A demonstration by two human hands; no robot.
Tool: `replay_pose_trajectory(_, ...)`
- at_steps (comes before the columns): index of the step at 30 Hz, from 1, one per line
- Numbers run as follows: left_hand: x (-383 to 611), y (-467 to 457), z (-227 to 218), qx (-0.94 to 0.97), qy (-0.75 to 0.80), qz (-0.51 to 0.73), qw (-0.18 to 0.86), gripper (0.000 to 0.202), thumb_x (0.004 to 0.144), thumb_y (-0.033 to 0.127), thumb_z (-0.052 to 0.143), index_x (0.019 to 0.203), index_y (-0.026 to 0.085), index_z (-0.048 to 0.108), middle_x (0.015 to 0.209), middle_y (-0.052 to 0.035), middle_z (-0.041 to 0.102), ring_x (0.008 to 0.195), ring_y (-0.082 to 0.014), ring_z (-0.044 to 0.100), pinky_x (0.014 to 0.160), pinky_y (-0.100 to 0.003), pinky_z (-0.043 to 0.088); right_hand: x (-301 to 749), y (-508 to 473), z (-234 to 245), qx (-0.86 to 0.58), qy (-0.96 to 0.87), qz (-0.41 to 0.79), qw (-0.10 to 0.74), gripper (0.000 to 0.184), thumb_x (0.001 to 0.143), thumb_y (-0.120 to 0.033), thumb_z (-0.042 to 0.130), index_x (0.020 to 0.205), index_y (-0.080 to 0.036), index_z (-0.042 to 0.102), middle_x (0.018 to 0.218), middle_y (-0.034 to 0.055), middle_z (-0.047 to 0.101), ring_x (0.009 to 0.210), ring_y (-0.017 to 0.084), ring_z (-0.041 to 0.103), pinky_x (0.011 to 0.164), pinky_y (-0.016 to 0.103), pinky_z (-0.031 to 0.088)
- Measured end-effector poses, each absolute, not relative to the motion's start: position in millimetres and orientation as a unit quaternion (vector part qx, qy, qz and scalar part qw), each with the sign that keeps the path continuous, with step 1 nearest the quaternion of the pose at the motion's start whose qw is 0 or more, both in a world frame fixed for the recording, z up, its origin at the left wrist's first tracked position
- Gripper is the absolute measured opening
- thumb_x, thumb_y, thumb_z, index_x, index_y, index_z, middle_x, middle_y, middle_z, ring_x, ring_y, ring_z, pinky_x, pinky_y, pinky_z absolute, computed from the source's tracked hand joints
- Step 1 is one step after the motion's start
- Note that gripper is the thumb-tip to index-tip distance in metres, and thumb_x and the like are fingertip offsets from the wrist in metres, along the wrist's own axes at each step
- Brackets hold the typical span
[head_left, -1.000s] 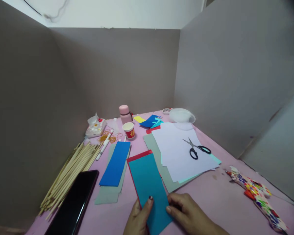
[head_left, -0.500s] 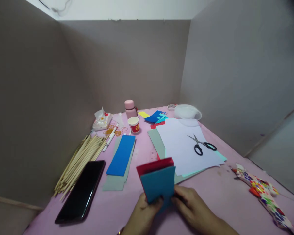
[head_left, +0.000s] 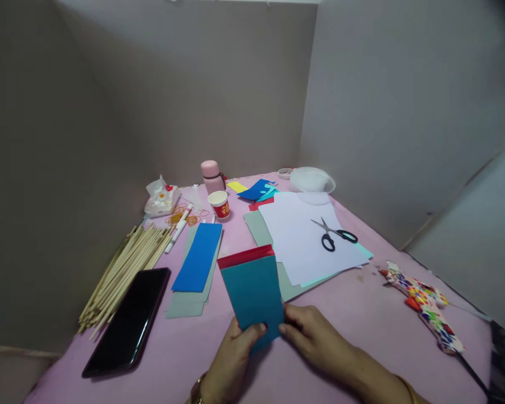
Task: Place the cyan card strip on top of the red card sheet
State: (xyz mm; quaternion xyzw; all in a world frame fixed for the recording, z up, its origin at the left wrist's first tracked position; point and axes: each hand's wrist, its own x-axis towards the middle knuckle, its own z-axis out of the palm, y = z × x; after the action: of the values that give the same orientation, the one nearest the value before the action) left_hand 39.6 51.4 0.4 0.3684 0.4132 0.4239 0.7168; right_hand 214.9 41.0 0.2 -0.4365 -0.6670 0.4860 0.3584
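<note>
A teal piece of card (head_left: 252, 294) stands tilted in front of me, with a red piece of card (head_left: 246, 256) behind it that shows as a strip along the top. My left hand (head_left: 238, 353) is closed on the lower left of both, thumb on the teal face. At the lower right edge, my right hand (head_left: 313, 334) pinches the cards between thumb and fingers. The fingers behind the cards are hidden. Just beyond lie a blue strip of card (head_left: 198, 257) on grey card pieces (head_left: 185, 308) and a stack of white paper (head_left: 297, 241).
Black-handled scissors (head_left: 328, 234) lie on the paper. To the left are a phone (head_left: 128, 322), wooden sticks (head_left: 124, 275) and white markers (head_left: 178, 230). A paper cup (head_left: 219, 205), pink flask (head_left: 212, 177) and tissue pack (head_left: 163, 199) stand farther back. A colourful patterned object (head_left: 421, 306) lies right.
The teal and red cards have come closer together, leaving only a narrow red strip on top. My view has tipped down and shifted slightly, so the table sits higher and more to the left.
</note>
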Motion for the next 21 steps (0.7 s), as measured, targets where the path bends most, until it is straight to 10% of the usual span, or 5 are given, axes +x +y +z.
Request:
replay_pose_trajectory(12,45,55,20,0.243,0.422,0.469,0.737,0.020,0.077,0.029,0.064,0.094,0.019,0.062,0.076,-0.0066,0.074,0.067,-0.0221,0.069,0.067,-0.036,0.051,208,37,-13,-0.372,-0.542,0.684,0.316,0.028,0.072,-0.046,0.064,0.072,-0.019,0.058,0.060,-0.0031,0.049,0.055,0.012,0.045,0.055,0.024,0.040)
replay_pose_trajectory(21,47,53,2,0.238,0.365,0.416,0.798,0.040,0.061,0.032,0.078,0.095,0.014,0.069,0.083,-0.0128,0.075,0.084,-0.0317,0.069,0.081,-0.043,0.048,207,48,-5,-0.334,-0.467,0.681,0.454,0.049,0.071,-0.058,0.063,0.105,-0.022,0.058,0.081,0.0048,0.064,0.071,0.018,0.058,0.066,0.031,0.047)
